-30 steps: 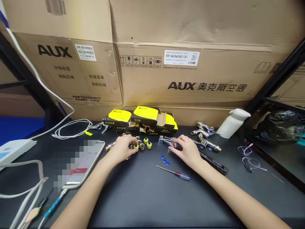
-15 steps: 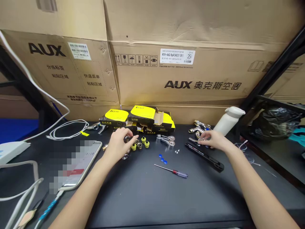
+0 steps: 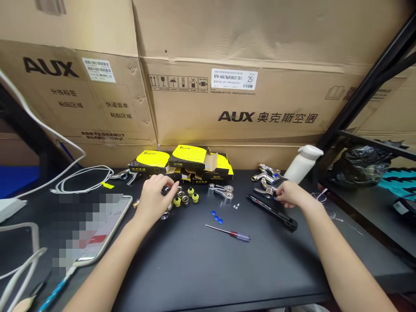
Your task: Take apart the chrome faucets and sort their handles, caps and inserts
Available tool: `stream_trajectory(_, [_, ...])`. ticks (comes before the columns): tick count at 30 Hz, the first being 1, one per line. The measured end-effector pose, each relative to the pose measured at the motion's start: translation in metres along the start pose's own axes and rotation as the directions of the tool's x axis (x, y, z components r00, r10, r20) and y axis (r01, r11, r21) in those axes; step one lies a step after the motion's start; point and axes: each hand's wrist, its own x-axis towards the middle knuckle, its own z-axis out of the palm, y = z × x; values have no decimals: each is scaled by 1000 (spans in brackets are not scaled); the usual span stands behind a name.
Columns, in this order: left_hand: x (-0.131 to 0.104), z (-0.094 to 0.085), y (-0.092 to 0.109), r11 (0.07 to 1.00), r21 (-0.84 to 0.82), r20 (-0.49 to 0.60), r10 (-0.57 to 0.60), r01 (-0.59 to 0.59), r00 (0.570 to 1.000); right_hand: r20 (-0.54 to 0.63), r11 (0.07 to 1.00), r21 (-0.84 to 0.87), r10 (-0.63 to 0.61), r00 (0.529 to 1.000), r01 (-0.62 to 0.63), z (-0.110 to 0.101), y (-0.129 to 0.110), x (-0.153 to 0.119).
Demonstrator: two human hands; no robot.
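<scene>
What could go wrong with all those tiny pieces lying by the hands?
The left hand rests among small yellow-capped parts; a nudge might roll them off the table. The tiny screws and blue caps lie loose and could get lost. The right hand is next to the faucets and might knock the white bottle over.

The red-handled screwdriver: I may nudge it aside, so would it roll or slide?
The screwdriver lies flat on the smooth black table, apart from both hands. Its thin round shaft and slim handle suggest it would probably roll if pushed sideways. It looks light and stiff.
</scene>
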Motion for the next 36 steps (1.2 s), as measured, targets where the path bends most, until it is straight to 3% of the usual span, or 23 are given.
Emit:
stream_trajectory(4, [0, 1, 0, 1000, 8, 4, 10, -10, 1000, -48, 1000, -14, 10, 999, -11, 5, -1, 4])
stream_trajectory(8, [1, 1, 1, 1000, 13, -2, 19, -19, 1000, -81, 1000, -14, -7, 997, 6, -4, -6, -7])
stream_trajectory(11, [0, 2, 2, 1000, 15, -4, 21, -21, 1000, -208, 991, -16, -130, 970, 129, -7, -25, -26])
stream_trajectory(13, [-1, 3, 2, 1000, 16, 2, 22, -22, 1000, -314, 917, -7, -380, 870, 398, 1, -47, -40])
stream_trajectory(15, [-3, 5, 3, 1000, 17, 11, 25, -26, 1000, -234, 763, 74, -612, 755, 642, 19, -73, -54])
stream_trajectory(16, [-3, 5, 4, 999, 17, 17, 28, -28, 999, -194, 684, 102, -698, 689, 722, 30, -84, -59])
stream_trajectory(18, [-5, 6, 5, 999, 19, 27, 36, -36, 999, -223, 575, 102, -782, 582, 812, 53, -102, -66])
stream_trajectory(21, [-5, 7, 7, 999, 18, 32, 44, -44, 999, -235, 500, 45, -836, 495, 865, 77, -114, -70])
stream_trajectory(25, [-4, 7, 7, 999, 12, 29, 43, -43, 999, -189, 463, -81, -876, 443, 882, 89, -115, -70])
stream_trajectory(28, [-3, 7, 7, 999, 10, 29, 44, -44, 999, -109, 451, -113, -891, 440, 885, 84, -116, -73])
stream_trajectory(30, [-3, 6, 7, 999, 10, 30, 42, -42, 999, -129, 483, -106, -873, 470, 869, 71, -112, -72])
stream_trajectory(32, [-4, 6, 7, 999, 12, 30, 39, -39, 999, -248, 582, -112, -801, 544, 805, 49, -99, -65])
stream_trajectory(34, [-4, 6, 7, 999, 13, 28, 40, -40, 999, -367, 741, -154, -657, 659, 653, 23, -75, -51])
stream_trajectory(36, [-4, 6, 8, 999, 12, 28, 43, -43, 999, -342, 869, -138, -493, 800, 476, 2, -46, -34])
